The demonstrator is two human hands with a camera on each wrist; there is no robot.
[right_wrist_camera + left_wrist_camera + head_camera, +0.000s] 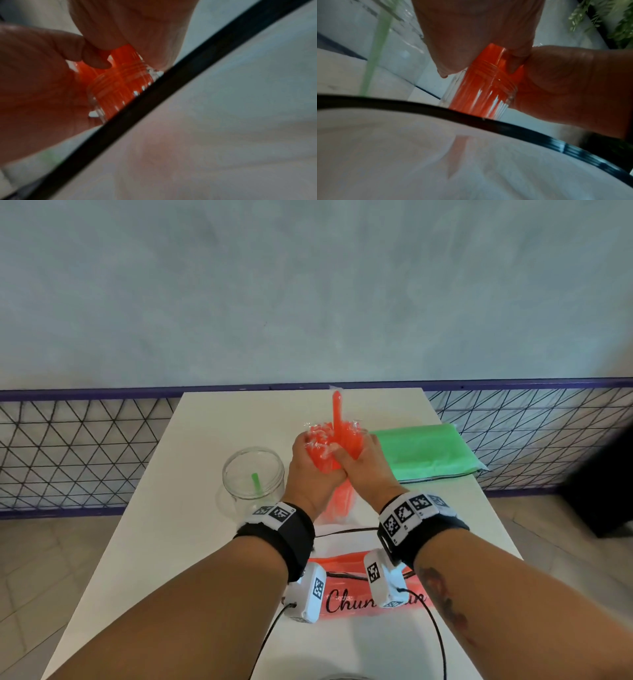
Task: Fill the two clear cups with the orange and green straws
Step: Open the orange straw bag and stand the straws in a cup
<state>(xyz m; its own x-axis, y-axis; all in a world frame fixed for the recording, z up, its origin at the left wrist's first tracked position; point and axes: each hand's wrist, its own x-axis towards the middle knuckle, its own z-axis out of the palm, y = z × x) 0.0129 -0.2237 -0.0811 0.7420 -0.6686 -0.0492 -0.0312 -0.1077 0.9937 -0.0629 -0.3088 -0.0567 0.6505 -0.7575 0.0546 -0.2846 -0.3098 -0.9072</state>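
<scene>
both hands (334, 470) clamped around the orange straw bundle (323, 451) in its cup (481, 97); squeezing may tip it toward the 9 o'clock cup (252, 474).

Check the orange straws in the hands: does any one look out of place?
Yes. One orange straw sticks up well above the bundle of orange straws that both hands grip, so their tops are uneven.
</scene>
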